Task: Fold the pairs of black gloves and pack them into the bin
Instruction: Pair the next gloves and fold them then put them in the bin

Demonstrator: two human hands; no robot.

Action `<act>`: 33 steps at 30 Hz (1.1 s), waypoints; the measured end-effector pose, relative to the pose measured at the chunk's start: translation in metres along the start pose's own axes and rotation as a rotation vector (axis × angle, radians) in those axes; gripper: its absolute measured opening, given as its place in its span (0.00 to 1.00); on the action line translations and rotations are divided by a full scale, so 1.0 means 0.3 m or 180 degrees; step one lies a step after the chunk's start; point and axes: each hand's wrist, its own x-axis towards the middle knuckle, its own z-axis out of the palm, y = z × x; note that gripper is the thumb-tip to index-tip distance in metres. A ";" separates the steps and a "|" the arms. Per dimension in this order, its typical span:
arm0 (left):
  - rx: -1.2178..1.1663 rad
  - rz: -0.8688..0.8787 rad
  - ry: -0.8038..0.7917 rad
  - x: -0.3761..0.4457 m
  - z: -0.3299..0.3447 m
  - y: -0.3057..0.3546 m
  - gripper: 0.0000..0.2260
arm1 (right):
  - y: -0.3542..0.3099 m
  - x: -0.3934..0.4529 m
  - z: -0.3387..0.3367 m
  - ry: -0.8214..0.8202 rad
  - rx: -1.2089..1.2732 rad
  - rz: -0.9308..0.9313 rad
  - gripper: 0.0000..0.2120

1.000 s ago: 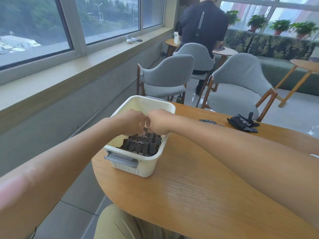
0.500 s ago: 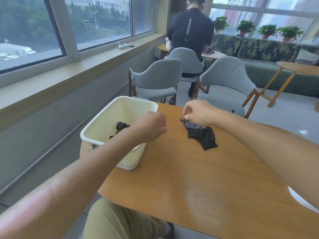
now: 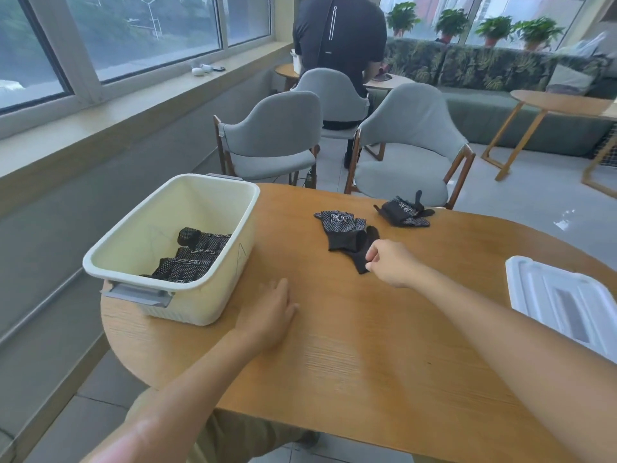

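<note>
One head-worn view looks forward and down across the table (image 3: 367,362), seemingly close above it.

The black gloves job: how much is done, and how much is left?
Done: several folded black dotted gloves lie in the cream plastic bin. In hand: the right hand pinches an unfolded black glove pair; the left hand rests flat on the table. Left: another black glove pair beyond.
</note>
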 end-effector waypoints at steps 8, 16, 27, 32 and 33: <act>0.0004 0.0354 0.0848 -0.007 0.077 -0.047 0.12 | -0.014 0.140 0.091 0.0493 0.0559 0.0506 0.12; -0.0100 0.0376 0.0997 -0.003 0.094 -0.056 0.12 | -0.082 0.286 0.151 0.0611 0.0517 0.1265 0.26; -0.0008 0.0402 0.0989 -0.004 0.097 -0.061 0.11 | -0.077 0.301 0.012 0.1336 0.1414 0.0873 0.09; -0.0058 0.0409 0.0990 -0.007 0.093 -0.058 0.12 | -0.093 0.218 -0.165 0.1659 0.1052 0.0274 0.08; -0.0078 0.0411 0.0995 -0.007 0.094 -0.058 0.12 | -0.096 0.205 -0.194 0.1726 0.0963 0.0147 0.07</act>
